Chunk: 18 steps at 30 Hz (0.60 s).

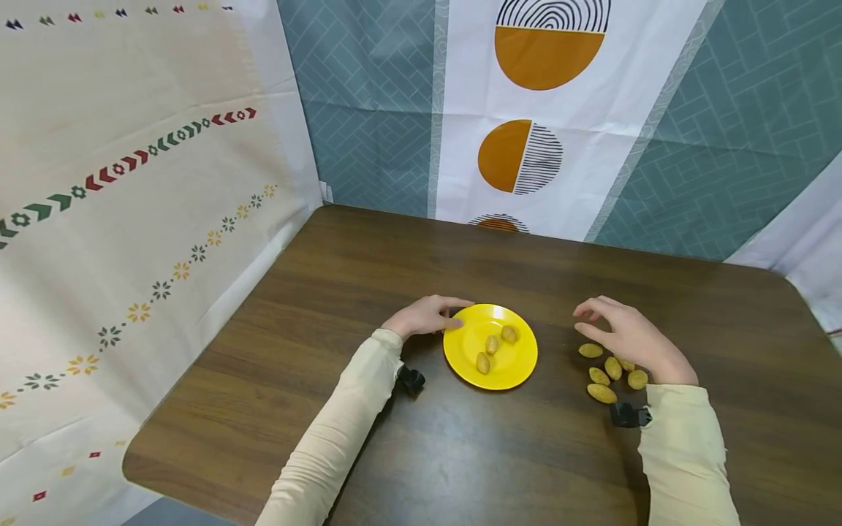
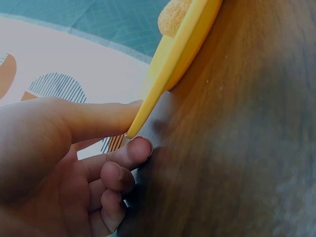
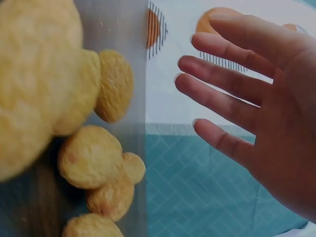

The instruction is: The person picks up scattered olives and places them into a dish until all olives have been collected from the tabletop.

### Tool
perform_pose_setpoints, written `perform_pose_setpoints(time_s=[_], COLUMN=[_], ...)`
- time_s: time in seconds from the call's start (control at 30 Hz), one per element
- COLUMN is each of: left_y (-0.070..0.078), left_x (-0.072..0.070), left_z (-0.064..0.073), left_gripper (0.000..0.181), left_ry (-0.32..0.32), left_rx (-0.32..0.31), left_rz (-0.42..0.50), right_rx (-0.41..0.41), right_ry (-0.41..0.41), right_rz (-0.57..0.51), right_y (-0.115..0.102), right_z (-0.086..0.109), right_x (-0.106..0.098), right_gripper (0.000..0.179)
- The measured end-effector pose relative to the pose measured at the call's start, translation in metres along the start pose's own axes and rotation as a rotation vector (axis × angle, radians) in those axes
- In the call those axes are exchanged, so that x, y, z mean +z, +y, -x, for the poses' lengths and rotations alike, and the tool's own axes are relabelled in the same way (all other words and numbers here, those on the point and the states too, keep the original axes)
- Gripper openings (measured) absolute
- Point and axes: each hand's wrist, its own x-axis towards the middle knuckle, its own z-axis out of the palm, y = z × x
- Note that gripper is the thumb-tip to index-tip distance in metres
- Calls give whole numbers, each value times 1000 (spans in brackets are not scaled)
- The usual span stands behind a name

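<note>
Plate was pinched by left hand, three potatoes lay beyond its fingers, other potatoes sat below right hand, fingers spread.

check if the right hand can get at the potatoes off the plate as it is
Likely yes: the right hand is empty, fingers apart, close by those potatoes, with nothing visible blocking the way.

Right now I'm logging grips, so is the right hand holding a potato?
No, the right hand is empty, its fingers apart from the potatoes.
</note>
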Motion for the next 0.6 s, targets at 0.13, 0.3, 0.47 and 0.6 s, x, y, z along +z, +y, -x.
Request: perform_pose_setpoints(time_s=[0.13, 0.3, 0.47, 0.6], left_y=[-1, -1, 1, 2], left_x=[1, 2, 2, 2], left_z=[-1, -1, 0, 2], left_gripper=[48, 48, 48, 48], left_ry=[8, 9, 12, 13], left_rx=[2, 11, 11, 15], left_rz=[-2, -3, -4, -9], right_rx=[31, 50, 32, 20], right_ry=[-1, -52, -156, -243], right_rz=[-4, 14, 14, -3], right_y=[4, 9, 18, 24], right_z=[3, 6, 7, 8], right_x=[-4, -6, -7, -5], right_gripper=[30, 33, 35, 28])
